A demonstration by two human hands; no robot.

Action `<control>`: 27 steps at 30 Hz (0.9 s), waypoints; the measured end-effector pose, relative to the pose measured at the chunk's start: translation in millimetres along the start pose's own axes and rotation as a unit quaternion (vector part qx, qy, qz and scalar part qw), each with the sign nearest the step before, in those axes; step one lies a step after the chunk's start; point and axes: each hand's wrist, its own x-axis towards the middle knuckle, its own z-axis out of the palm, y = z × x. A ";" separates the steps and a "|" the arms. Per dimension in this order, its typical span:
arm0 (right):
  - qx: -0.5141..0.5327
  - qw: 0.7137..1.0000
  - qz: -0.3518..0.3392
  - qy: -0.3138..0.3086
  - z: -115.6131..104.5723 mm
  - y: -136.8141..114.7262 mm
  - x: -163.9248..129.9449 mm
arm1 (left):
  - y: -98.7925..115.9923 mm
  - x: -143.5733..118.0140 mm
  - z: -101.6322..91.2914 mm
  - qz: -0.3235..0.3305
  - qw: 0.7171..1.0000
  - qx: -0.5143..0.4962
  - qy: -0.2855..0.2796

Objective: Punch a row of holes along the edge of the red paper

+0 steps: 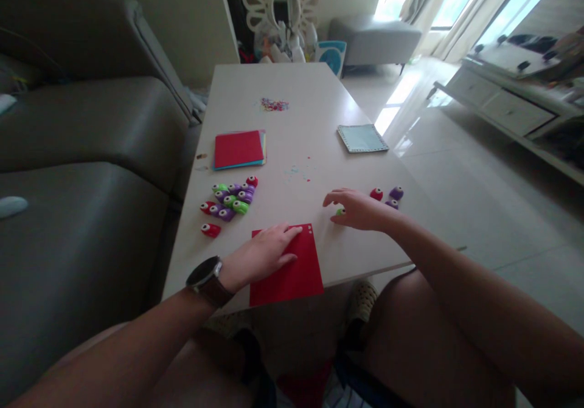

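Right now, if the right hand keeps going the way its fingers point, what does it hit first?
The right hand points left across the table, over a small green punch. Straight on looks like bare tabletop until the cluster of small punches. Depth is unclear; it may pass just above the red sheet.

Table centre is open: bare table between the paper stack on the left and the teal pad on the right. Far end has only confetti. Near left is blocked by the punch cluster; a lone red punch sits just below it. Right edge: three small punches beside the right hand. Sofa hems in the table's left side.
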 end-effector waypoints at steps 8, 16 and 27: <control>-0.085 0.989 0.071 -0.103 -15.3 13.4 -5.9 | 3.0 0.8 -1.7 -0.006 1.000 0.011 -0.008; -0.166 0.968 0.144 -0.119 -26.8 32.4 -11.3 | -0.4 -2.1 1.7 -0.001 1.000 0.005 -0.006; -0.016 0.998 -0.034 -0.048 -5.1 13.0 -5.3 | -31.0 -7.7 -45.4 -0.084 0.988 -0.008 0.132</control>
